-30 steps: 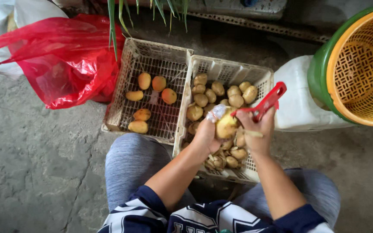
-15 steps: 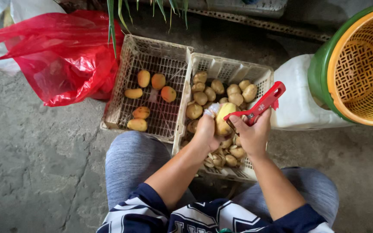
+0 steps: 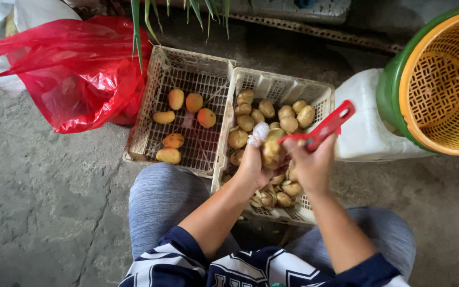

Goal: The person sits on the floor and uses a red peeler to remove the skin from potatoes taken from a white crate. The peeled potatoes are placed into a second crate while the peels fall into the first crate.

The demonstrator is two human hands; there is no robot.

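At the bottom of the frame, a seated person's knees in grey trousers and the sleeves of a dark blue and white shirt fill the lower centre. Two bare forearms reach up toward the middle of the picture.

The left hand (image 3: 253, 165), just left of centre, has its fingers curled tight around a yellow-brown potato (image 3: 272, 151), holding it above a crate. A scrap of white material shows at the top of this hand. The right hand (image 3: 312, 165), just beside it on the right, has its fingers closed around the handle of a red peeler (image 3: 320, 130), whose head meets the top of the held potato while the handle slants toward the upper right.

Beneath both hands sits a pale plastic crate (image 3: 314, 95) full of unpeeled potatoes (image 3: 269, 114), brownish and crowded together. Touching its left side is a second pale crate (image 3: 150, 106) holding a handful of peeled potatoes (image 3: 184, 119), smoother and more orange-yellow, spread well apart on its mesh floor.

Both crates stand on a rough grey concrete floor (image 3: 43, 212).

Further off, in the upper left, lies a crumpled red plastic bag (image 3: 81, 74), near the left crate. To the right of the crates is a white plastic container (image 3: 365, 127), and at the right edge an orange basket nested in a green tub (image 3: 442, 79). Thin green leaves (image 3: 139, 32) hang down from the top.
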